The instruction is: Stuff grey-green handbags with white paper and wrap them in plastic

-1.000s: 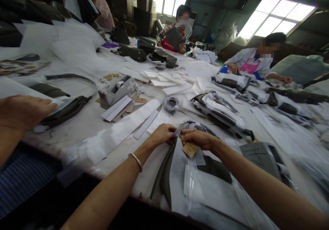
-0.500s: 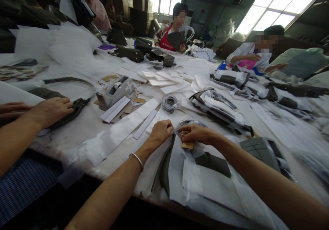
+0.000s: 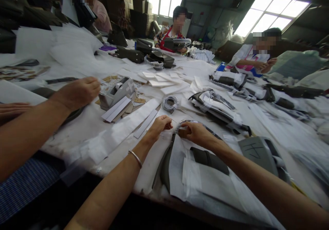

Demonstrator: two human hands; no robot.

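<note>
An olive-dark handbag (image 3: 212,160), partly covered with white wrapping paper (image 3: 190,175), lies on the table right in front of me. At its top end my left hand (image 3: 160,125) is closed in a pinch, and a thin pale string appears to run from its fingertips. Close beside it, my right hand (image 3: 196,132) has its thumb and fingers closed on a small brown tag (image 3: 183,133). A wrapped grey strap (image 3: 205,125) curves behind my right hand. The exact spot where the string meets the bag is too small to make out.
A coil of wrapped strap (image 3: 170,103) lies ahead of my hands. Left of it stands a grey tape dispenser (image 3: 117,93); another dispenser (image 3: 262,154) is at my right. A co-worker's hand (image 3: 79,91) reaches in from the left. More wrapped bags (image 3: 218,108) lie to the right.
My left hand has lifted slightly and drawn away from my right hand. The tag has shifted up and left with my right fingers. The neighbouring co-worker's hand has risen off a bag.
</note>
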